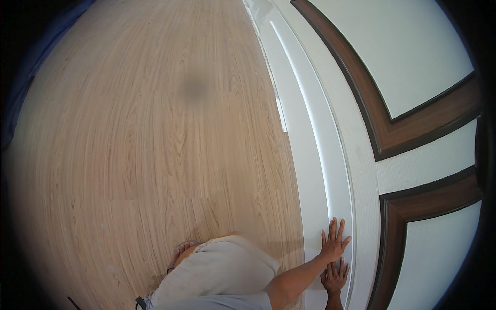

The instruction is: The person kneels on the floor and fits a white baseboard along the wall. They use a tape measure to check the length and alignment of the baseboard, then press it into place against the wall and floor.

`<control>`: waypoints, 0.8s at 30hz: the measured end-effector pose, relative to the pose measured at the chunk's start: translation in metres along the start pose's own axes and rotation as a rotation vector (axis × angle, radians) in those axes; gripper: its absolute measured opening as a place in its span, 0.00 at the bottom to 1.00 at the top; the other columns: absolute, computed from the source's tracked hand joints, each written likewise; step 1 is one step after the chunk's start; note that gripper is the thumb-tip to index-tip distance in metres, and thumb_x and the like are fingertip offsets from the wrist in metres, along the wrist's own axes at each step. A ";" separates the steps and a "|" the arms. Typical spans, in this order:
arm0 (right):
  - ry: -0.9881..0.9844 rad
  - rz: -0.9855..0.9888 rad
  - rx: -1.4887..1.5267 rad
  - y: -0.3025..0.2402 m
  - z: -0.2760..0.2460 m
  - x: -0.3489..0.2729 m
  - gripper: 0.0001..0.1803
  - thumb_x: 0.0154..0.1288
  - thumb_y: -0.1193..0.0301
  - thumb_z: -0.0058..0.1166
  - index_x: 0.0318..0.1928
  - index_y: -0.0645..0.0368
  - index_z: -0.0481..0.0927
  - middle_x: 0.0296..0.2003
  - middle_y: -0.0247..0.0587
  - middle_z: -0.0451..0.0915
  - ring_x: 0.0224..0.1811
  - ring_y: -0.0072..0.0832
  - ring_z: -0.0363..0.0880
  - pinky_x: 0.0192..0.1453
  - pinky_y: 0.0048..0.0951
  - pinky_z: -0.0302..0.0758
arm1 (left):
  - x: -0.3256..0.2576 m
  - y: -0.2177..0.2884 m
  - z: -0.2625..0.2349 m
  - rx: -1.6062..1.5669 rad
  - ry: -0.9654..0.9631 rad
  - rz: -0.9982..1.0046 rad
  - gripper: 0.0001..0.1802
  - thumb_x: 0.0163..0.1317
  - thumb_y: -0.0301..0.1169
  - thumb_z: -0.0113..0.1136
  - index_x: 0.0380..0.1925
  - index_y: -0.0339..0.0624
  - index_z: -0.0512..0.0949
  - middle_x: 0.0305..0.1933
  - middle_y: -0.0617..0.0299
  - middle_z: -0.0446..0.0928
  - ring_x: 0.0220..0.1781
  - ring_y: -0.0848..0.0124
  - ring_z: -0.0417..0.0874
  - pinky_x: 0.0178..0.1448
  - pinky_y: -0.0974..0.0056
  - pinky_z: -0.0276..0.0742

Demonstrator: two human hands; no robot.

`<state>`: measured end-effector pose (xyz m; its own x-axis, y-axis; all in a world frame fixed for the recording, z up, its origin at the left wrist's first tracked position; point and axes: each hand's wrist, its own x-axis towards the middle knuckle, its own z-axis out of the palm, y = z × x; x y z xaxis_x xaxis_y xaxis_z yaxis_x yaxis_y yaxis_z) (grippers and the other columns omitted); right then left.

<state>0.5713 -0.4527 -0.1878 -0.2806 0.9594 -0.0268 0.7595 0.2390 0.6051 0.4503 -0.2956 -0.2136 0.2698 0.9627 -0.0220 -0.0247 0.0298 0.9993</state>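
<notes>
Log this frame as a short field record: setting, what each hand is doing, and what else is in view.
setting: light wood-plank floor meeting a white wall
left hand: open, palm flat on the long white moulding at the foot of the wall
right hand: open, flat on the same moulding, just below the left
posture: bent leg in beige cloth over the floor
also in view: dark brown trim framing the wall's panels

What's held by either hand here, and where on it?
Nothing is held. Right hand lies flat, fingers spread, on the white baseboard. Left hand is pressed flat on the same baseboard just below it, with no grip on anything.
</notes>
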 end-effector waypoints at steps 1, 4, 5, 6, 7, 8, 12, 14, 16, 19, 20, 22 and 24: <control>-0.023 0.005 -0.024 0.000 0.000 -0.001 0.27 0.62 0.62 0.60 0.64 0.44 0.85 0.66 0.32 0.82 0.82 0.46 0.61 0.86 0.63 0.47 | 0.000 0.000 0.000 0.009 -0.026 -0.017 0.47 0.81 0.61 0.38 0.86 0.56 0.31 0.89 0.43 0.23 0.90 0.46 0.25 0.82 0.23 0.27; -0.046 0.022 -0.008 0.000 0.002 -0.003 0.27 0.62 0.62 0.60 0.64 0.43 0.85 0.66 0.30 0.82 0.82 0.45 0.61 0.86 0.63 0.48 | 0.000 -0.001 0.001 0.003 -0.025 -0.018 0.46 0.81 0.61 0.38 0.86 0.56 0.32 0.89 0.43 0.23 0.90 0.46 0.26 0.82 0.23 0.28; -0.060 0.032 0.003 0.000 0.003 -0.004 0.27 0.62 0.62 0.60 0.64 0.43 0.85 0.66 0.30 0.82 0.82 0.45 0.61 0.86 0.63 0.49 | 0.000 -0.001 0.002 0.004 -0.003 -0.006 0.46 0.81 0.61 0.38 0.86 0.56 0.32 0.89 0.43 0.23 0.90 0.46 0.26 0.82 0.23 0.28; -0.022 0.018 0.003 0.001 0.004 -0.004 0.27 0.62 0.62 0.60 0.63 0.44 0.86 0.66 0.31 0.82 0.82 0.45 0.61 0.85 0.63 0.49 | -0.001 -0.001 0.002 0.004 0.004 -0.004 0.46 0.81 0.61 0.39 0.86 0.55 0.33 0.89 0.44 0.24 0.90 0.46 0.26 0.82 0.23 0.28; 0.003 0.008 -0.005 0.002 0.005 -0.005 0.26 0.62 0.62 0.61 0.63 0.44 0.86 0.66 0.31 0.82 0.82 0.46 0.62 0.85 0.63 0.49 | -0.001 -0.001 0.002 0.008 0.003 -0.007 0.46 0.81 0.61 0.39 0.86 0.55 0.33 0.89 0.44 0.24 0.90 0.46 0.26 0.82 0.23 0.28; -0.023 0.017 -0.010 0.002 0.005 -0.004 0.26 0.62 0.63 0.61 0.62 0.44 0.86 0.66 0.32 0.82 0.82 0.46 0.62 0.85 0.64 0.50 | -0.001 -0.001 0.003 0.004 0.012 -0.004 0.47 0.81 0.60 0.39 0.86 0.55 0.33 0.89 0.44 0.24 0.90 0.46 0.26 0.82 0.23 0.28; 0.071 -0.022 0.020 0.001 0.002 -0.002 0.26 0.61 0.65 0.61 0.62 0.48 0.86 0.67 0.35 0.82 0.83 0.49 0.61 0.85 0.66 0.49 | 0.001 0.000 0.002 0.041 0.034 -0.004 0.48 0.81 0.60 0.42 0.86 0.53 0.33 0.90 0.44 0.25 0.91 0.46 0.27 0.82 0.23 0.28; 0.069 -0.014 0.019 0.000 -0.006 0.001 0.28 0.60 0.66 0.62 0.62 0.49 0.85 0.67 0.37 0.81 0.82 0.50 0.61 0.85 0.67 0.49 | 0.002 0.001 0.001 0.043 0.058 0.005 0.48 0.80 0.59 0.43 0.86 0.52 0.34 0.90 0.44 0.25 0.91 0.46 0.28 0.83 0.23 0.28; -0.075 0.059 0.166 -0.003 -0.020 0.005 0.29 0.59 0.67 0.63 0.63 0.49 0.84 0.68 0.38 0.80 0.82 0.49 0.62 0.85 0.66 0.49 | 0.001 0.002 -0.001 0.014 0.022 -0.021 0.48 0.80 0.58 0.45 0.86 0.51 0.35 0.90 0.44 0.26 0.91 0.46 0.28 0.83 0.23 0.28; -0.228 0.100 0.303 0.000 -0.053 0.017 0.36 0.59 0.70 0.63 0.71 0.49 0.77 0.73 0.41 0.74 0.82 0.46 0.62 0.86 0.61 0.52 | 0.003 0.004 -0.006 0.026 0.017 -0.054 0.46 0.81 0.53 0.47 0.87 0.55 0.34 0.90 0.47 0.25 0.91 0.48 0.30 0.85 0.26 0.29; 0.054 0.039 0.374 0.001 -0.064 0.023 0.38 0.57 0.76 0.63 0.72 0.52 0.76 0.73 0.48 0.74 0.78 0.48 0.68 0.84 0.58 0.59 | 0.004 0.004 -0.008 0.030 0.026 -0.050 0.47 0.80 0.53 0.49 0.87 0.54 0.35 0.90 0.45 0.27 0.91 0.46 0.32 0.84 0.23 0.31; 0.114 0.193 0.447 0.004 -0.090 0.033 0.40 0.56 0.81 0.61 0.73 0.53 0.75 0.71 0.52 0.76 0.68 0.52 0.77 0.72 0.53 0.74 | 0.005 0.007 -0.012 -0.072 0.073 -0.014 0.50 0.77 0.56 0.52 0.86 0.51 0.39 0.90 0.41 0.30 0.90 0.42 0.34 0.81 0.20 0.35; 0.237 0.322 0.277 0.000 -0.114 0.045 0.40 0.58 0.79 0.62 0.74 0.51 0.74 0.68 0.51 0.77 0.65 0.51 0.78 0.70 0.51 0.75 | 0.004 0.011 -0.020 -0.148 0.139 0.050 0.51 0.76 0.60 0.51 0.86 0.48 0.41 0.89 0.40 0.33 0.90 0.40 0.36 0.82 0.21 0.35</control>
<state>0.4923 -0.4265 -0.0983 -0.1072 0.9384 0.3285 0.9482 -0.0028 0.3176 0.4318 -0.2865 -0.2030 0.1294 0.9915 0.0131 -0.1785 0.0103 0.9839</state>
